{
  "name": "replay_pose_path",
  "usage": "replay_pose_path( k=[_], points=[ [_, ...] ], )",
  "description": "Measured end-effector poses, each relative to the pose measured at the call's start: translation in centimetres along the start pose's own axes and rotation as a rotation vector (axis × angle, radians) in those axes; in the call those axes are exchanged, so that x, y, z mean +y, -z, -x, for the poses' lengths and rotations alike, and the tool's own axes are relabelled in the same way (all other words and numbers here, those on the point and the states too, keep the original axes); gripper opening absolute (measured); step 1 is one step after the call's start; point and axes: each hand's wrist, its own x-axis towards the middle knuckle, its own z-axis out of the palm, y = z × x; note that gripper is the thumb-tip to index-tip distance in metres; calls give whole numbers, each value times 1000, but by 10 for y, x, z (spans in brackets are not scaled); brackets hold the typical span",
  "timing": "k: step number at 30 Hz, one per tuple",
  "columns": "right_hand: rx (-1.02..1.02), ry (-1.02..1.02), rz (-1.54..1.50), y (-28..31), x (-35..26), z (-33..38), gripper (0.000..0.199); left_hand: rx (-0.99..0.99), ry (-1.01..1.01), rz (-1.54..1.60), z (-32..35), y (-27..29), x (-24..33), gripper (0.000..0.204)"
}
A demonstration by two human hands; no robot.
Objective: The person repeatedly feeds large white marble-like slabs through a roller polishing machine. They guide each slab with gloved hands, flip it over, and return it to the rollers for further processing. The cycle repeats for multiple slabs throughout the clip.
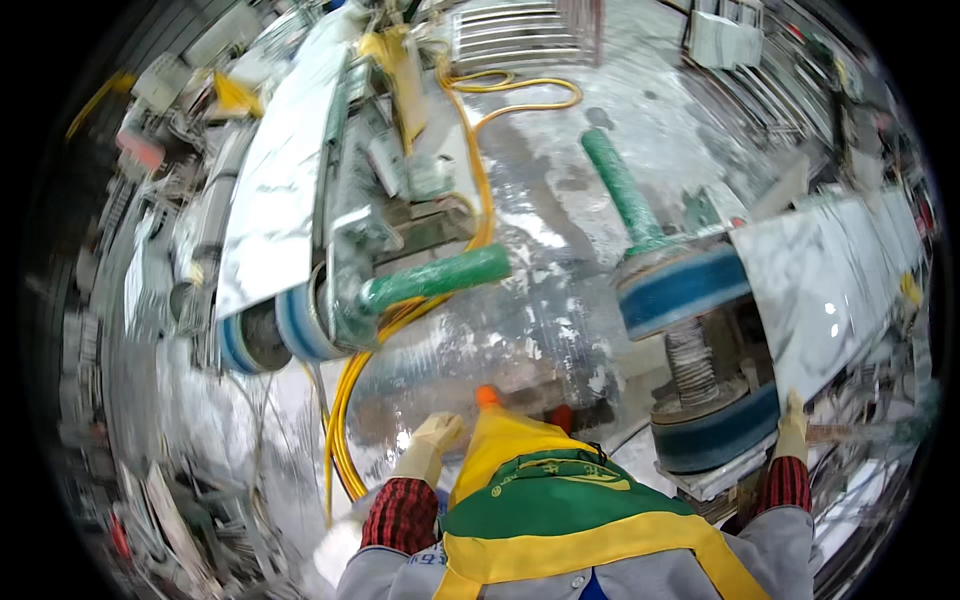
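Wet floor [535, 345] crosses a crowded stone workshop, and at its near end stands the person in a green and yellow apron [570, 500]. The left hand [433, 437], in a pale glove, hangs over the floor, well apart from the machines; I see nothing in it, but cannot tell how its fingers stand. The right hand [791, 428] is at the near corner of the right slab [835, 290], white with grey veins; whether it pinches this corner or only touches it, I cannot tell.

The right slab lies beside and partly against the blue wheels [685, 290]. I judge that it is already raised on its support, while handling at the corner is not finished. The left slab [275, 190] lies along its own machine, with neither hand upon it.

For moving, the most room is the aisle between both machines. Two wrapped posts, the left green post [440, 278] and the right green post [622, 190], stick out into it. Yellow hoses [338, 430] follow its left side, and at the far end stands a metal rack [525, 35].
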Motion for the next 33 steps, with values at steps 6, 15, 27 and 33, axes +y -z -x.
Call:
replay_pose_path(
  k=[6,15,27,33],
  points=[
    [128,529,286,-67,-13,49,39,50,289,248,67,44,-38,41],
    [-267,1684,949,-398,10,387,10,389,69,629,71,66,-183,45],
    [-1039,2051,730,-666,115,713,44,798,130,809,192,176,-293,45],
    [-1158,2075,937,-748,124,809,48,856,267,840,200,177,-313,42]
  ],
)
